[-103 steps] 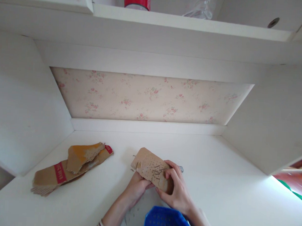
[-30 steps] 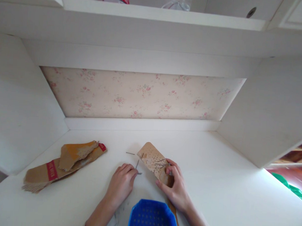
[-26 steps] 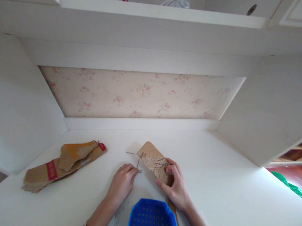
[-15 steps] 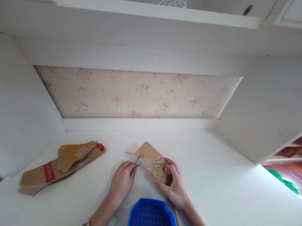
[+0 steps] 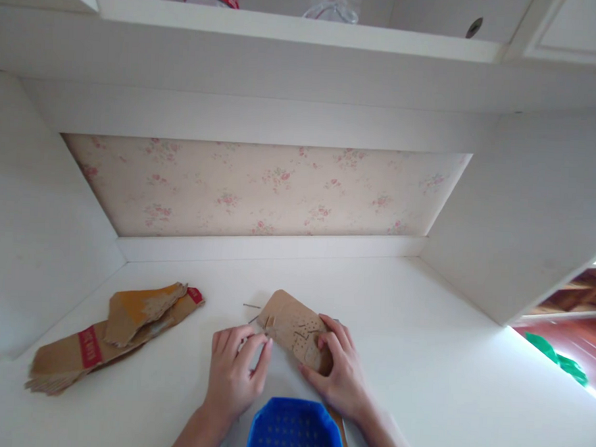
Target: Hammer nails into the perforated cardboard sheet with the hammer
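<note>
The brown, oblong, flat cardboard piece (image 5: 288, 323), dotted with dark holes, slanted across the middle of the white worktop (image 5: 449, 375). Its long axis ran diagonally, the rounded far end pointing away and leftward. The right hand (image 5: 338, 370) had its grip closed on the near end. The left hand (image 5: 237, 366) was beside the piece's left edge, thumb and forefinger close together; whether that grip held anything, I could not tell. Two thin, dark, straight rods (image 5: 251, 306) lay left of the rounded end. Nearer the person was a blue, perforated plastic basket (image 5: 295, 402); well leftward lay torn, brown, red-banded cardboard (image 5: 65, 361).
</note>
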Demonstrator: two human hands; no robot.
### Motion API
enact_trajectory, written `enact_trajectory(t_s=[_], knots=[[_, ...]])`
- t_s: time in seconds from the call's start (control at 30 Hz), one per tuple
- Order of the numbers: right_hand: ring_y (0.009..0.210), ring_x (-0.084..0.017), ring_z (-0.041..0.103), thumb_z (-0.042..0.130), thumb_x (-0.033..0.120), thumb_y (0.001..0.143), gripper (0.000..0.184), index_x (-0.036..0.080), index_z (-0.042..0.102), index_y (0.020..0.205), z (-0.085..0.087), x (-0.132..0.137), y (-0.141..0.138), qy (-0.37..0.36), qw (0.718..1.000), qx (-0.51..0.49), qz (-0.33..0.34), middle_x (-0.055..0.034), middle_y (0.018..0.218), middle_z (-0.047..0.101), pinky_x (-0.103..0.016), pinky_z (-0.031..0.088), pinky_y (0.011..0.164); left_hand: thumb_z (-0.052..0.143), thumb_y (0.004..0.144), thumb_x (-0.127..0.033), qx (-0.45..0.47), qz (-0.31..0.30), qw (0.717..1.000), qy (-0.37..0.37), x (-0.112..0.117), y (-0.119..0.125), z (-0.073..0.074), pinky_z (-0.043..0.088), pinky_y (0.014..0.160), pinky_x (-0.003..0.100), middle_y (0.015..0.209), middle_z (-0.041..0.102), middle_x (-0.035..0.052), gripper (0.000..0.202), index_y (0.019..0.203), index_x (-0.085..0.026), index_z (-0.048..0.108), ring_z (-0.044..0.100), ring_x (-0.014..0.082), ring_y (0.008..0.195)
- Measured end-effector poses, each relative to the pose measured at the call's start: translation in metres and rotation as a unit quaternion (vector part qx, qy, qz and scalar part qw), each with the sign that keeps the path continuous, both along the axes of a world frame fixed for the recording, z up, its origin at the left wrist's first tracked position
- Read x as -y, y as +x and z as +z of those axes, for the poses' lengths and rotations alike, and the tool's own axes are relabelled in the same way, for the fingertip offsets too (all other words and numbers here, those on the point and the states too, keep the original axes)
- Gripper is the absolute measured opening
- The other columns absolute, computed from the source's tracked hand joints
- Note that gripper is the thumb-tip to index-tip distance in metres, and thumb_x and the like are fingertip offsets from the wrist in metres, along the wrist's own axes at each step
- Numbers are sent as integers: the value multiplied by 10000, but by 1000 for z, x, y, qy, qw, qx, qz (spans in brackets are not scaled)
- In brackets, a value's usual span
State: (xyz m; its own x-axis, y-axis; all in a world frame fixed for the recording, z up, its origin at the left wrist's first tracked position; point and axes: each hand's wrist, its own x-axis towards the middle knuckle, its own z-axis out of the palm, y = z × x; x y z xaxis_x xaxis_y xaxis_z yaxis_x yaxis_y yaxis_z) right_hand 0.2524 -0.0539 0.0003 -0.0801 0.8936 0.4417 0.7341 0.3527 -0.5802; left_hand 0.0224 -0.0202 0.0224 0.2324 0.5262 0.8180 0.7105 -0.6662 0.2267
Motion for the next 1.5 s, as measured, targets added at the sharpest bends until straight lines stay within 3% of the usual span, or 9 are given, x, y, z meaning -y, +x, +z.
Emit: enact_trajectory(t_s=[0.13, 0.33, 0.57, 0.67, 0.9, 1.2, 1.5], knots=[[1264, -312, 440, 777, 278, 721, 385, 268, 444, 914, 2, 1, -2, 3, 1000, 14, 4, -103, 1398, 487, -468, 450, 1017, 639, 886, -178, -37, -43, 998, -10, 1, 7, 5, 387, 817, 400, 918, 705, 26, 106, 932, -248, 703, 584, 213, 860], [1284, -335, 427, 786, 278, 712, 395, 249, 516, 998, 4, 2, -5, 6, 997, 78, 27, -119, 1444, 468, -500, 442, 1043, 654, 897, -211, -63, -95, 993, -14, -5, 14, -4, 408, 909, 434, 1094, 739, -9, 134, 991, -286, 715, 599, 241, 1008], [1303, -343, 417, 777, 246, 707, 410, 229, 546, 1045, 4, 1, -6, 15, 993, 113, 42, -138, 1454, 467, -519, 431, 1062, 627, 910, -184, -64, -143, 987, -21, -7, 19, -5, 449, 915, 408, 1120, 748, -13, 93, 941, -246, 690, 633, 220, 1010], [1306, -342, 415, 778, 227, 696, 400, 225, 551, 1025, 4, 1, -7, 9, 993, 111, 40, -140, 1455, 464, -513, 433, 1061, 624, 911, -156, -41, -146, 988, -38, -8, 18, -8, 457, 921, 388, 1103, 754, 2, 74, 914, -219, 662, 642, 207, 1020], [1295, -346, 423, 783, 237, 697, 406, 213, 554, 1031, 4, 4, -8, 22, 991, 123, 49, -159, 1453, 466, -526, 438, 1057, 602, 926, -146, -54, -149, 987, -33, -10, 16, -15, 469, 882, 389, 1145, 742, 1, 168, 1046, -230, 682, 639, 213, 994], [1303, -335, 425, 766, 246, 724, 434, 212, 554, 1101, 10, 3, -9, 9, 991, 117, 62, -153, 1441, 480, -514, 449, 1061, 667, 899, -193, -18, -166, 985, -36, -8, 19, -7, 427, 919, 396, 1027, 770, -22, 151, 1034, -251, 704, 665, 201, 979], [1276, -307, 467, 773, 190, 668, 444, 259, 443, 958, 11, 3, -11, 18, 997, 42, 63, -129, 1373, 525, -465, 471, 1035, 617, 932, -207, -22, -159, 986, -39, -12, 17, -9, 403, 935, 380, 962, 785, -48, 139, 958, -286, 728, 697, 187, 989]])
